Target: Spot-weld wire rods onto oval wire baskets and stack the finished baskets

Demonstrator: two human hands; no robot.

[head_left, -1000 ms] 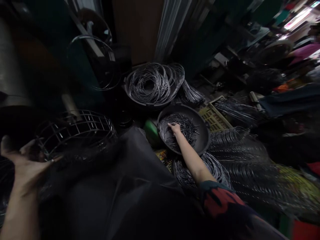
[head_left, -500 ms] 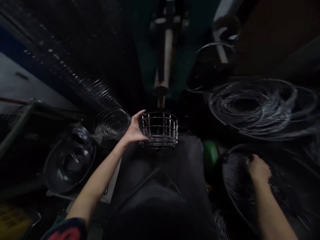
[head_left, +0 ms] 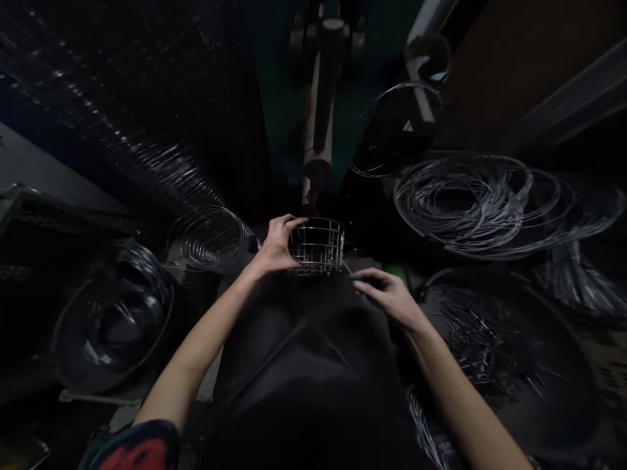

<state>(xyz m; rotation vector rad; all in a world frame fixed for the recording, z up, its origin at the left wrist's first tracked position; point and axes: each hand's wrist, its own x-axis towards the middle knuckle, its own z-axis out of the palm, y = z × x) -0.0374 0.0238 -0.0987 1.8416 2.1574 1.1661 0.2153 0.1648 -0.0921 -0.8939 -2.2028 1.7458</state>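
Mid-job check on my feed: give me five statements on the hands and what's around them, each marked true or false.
1. The left hand grips the wire frame. True.
2. The right hand is close to the frame's right side. True.
3. The short wire pieces lie left of the frame. False: they lie to its right, in a dark pan.
4. The big wire coil at right lies nearer the person than the pan. False: it lies beyond it.
5. The left sleeve is plain white. False: it is dark with red.
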